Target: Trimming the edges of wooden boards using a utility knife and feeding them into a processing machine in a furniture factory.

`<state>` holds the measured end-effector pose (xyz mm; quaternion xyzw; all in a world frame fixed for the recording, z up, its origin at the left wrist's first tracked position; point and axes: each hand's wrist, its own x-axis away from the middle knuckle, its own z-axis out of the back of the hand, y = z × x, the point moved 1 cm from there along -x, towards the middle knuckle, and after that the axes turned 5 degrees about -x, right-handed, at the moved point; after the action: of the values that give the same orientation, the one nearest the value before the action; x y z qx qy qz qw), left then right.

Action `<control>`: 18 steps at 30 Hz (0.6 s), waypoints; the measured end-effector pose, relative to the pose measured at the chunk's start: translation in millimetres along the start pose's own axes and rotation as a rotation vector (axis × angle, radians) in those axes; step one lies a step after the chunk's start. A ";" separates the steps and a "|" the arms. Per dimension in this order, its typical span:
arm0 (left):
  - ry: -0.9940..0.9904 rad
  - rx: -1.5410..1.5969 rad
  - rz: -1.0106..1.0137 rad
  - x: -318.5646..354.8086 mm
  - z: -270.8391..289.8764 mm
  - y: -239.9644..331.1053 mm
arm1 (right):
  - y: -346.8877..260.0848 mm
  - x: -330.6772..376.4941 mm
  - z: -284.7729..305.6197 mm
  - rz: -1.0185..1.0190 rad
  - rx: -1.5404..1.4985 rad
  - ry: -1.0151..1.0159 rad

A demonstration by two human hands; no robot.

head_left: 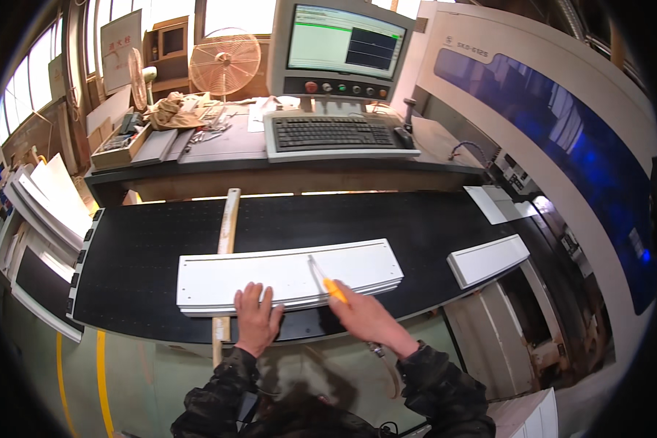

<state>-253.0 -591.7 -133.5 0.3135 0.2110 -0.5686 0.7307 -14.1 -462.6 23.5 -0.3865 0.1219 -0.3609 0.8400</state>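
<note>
Nearest the lens, two forearms in dark camouflage sleeves point(445, 394), rising from the lower edge and bent at the elbows toward a black worktable point(139, 255). Left hand point(256, 320) laid palm down, fingers spread and pointing away, pressing flat on the near edge of a stack of white panels point(292, 274); nothing pinched, just resting weight. Right hand point(365, 315) angled in from the right, wrist turned inward, fingers curled tight around a tool with an orange handle point(335, 290), its slim shaft slanting up and left so that the tip meets the top panel near its middle. Stack lying lengthwise across the near part of the table, long edges running left to right, small holes dotted over the top sheet. Beneath the stack, a pale wooden strip point(228, 226) crossing the table from front to back, its near end sticking out below the left wrist. To the right, well apart from the stack, a shorter white panel point(488, 259) hanging over the table corner. Beyond the table, a grey desk with a keyboard point(333, 134) and a monitor point(343, 45), a round fan point(225, 63) to their left. More white boards point(51, 201) leaning at the far left.
</note>
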 end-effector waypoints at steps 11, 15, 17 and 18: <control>-0.010 -0.012 -0.021 8.0 -3.3 0.3 | 90.3 47.7 124.3 -0.312 -0.341 0.185; 0.010 -0.007 -0.025 5.1 -9.9 1.1 | 88.3 77.8 122.7 -0.325 -0.305 0.153; 0.012 -0.019 -0.013 4.9 -9.1 0.2 | 70.4 95.2 124.5 -0.370 -0.259 0.132; 0.010 -0.014 -0.019 6.0 -9.0 -1.6 | 64.5 100.7 123.2 -0.374 -0.261 0.138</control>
<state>-252.6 -589.9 -144.2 0.3093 0.2214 -0.5724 0.7264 150.0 -435.6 66.2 -0.4819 0.1507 -0.5170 0.6912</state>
